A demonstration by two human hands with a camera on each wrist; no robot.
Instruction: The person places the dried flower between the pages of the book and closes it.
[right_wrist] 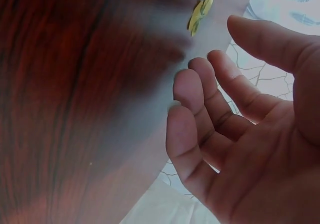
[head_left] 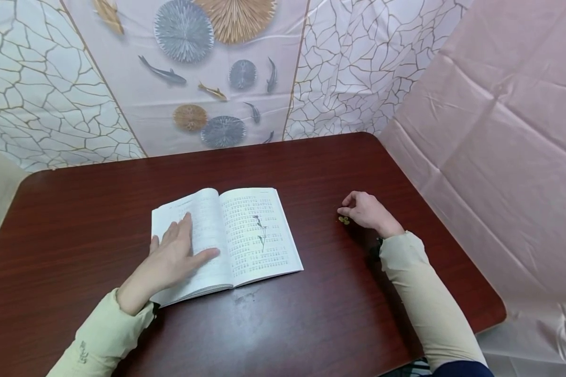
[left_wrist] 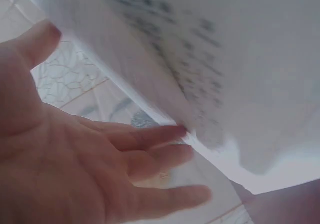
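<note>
An open book [head_left: 278, 256] lies on the table, printed pages facing up. On its right page is a thin sprig with small leaves [head_left: 260, 230], lying flat. My left hand [head_left: 170, 259] rests over the left page, fingers extended and thumb spread toward the spine. The left wrist view has that hand [left_wrist: 75, 159] beside a blurred page [left_wrist: 270, 63]. Off to the right, my right hand [head_left: 370, 210] hovers by a small yellow-green leaf cluster [head_left: 344, 220]. In the right wrist view, a gap separates its thumb and loosely bent fingers, with the leaf cluster [right_wrist: 201, 16] just beyond the fingertips.
The dark red-brown wooden table [head_left: 311, 319] has rounded corners. A patterned cloth backdrop [head_left: 339, 68] stands behind it, and a plain pinkish cloth [head_left: 509, 131] hangs along the right edge.
</note>
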